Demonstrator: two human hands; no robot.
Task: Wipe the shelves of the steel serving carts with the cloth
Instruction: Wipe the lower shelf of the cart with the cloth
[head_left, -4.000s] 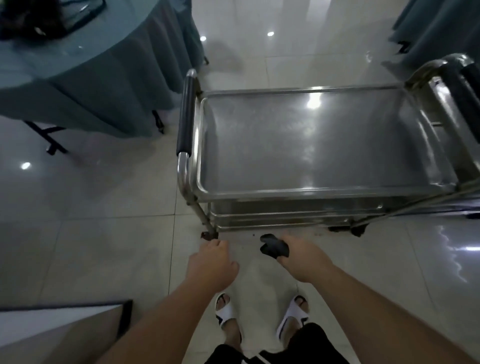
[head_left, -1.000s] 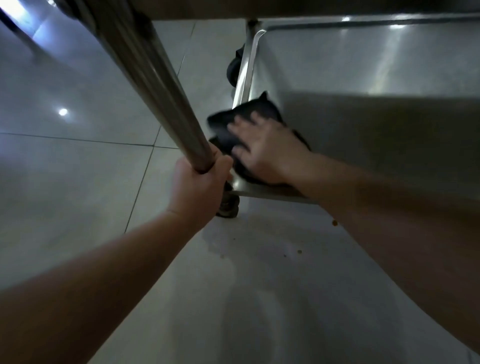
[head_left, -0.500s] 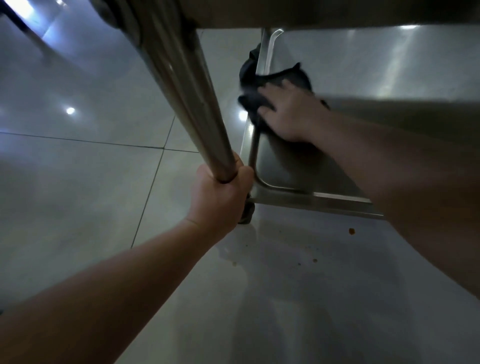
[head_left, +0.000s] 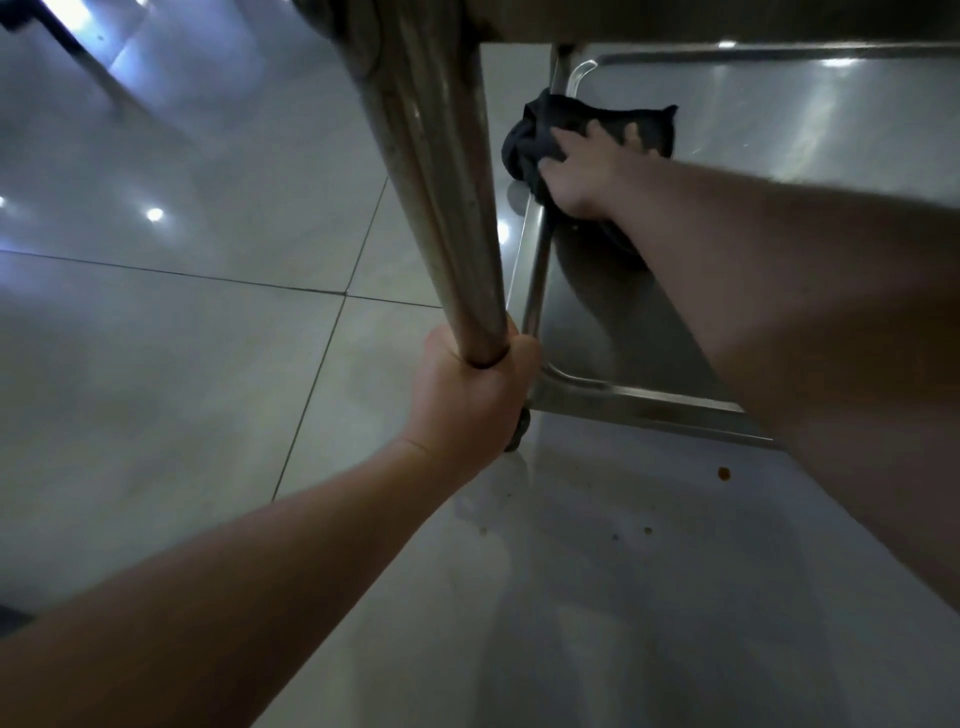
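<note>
Head view: right hand (head_left: 582, 171) flat on dark cloth (head_left: 545, 135) at the shelf's (head_left: 779, 130) far-left corner; left hand (head_left: 467, 395) grips the post (head_left: 436, 182). Press evenly, sweep along the rim.

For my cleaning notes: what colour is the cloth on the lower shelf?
The cloth is black or very dark, plain, seen in the head view.

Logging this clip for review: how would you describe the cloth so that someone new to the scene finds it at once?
Find the steel cart's bottom shelf, under the upright leg gripped by the left hand. At its far left corner the right hand presses on the cloth. It is the only dark, crumpled thing on the shiny metal.
</note>
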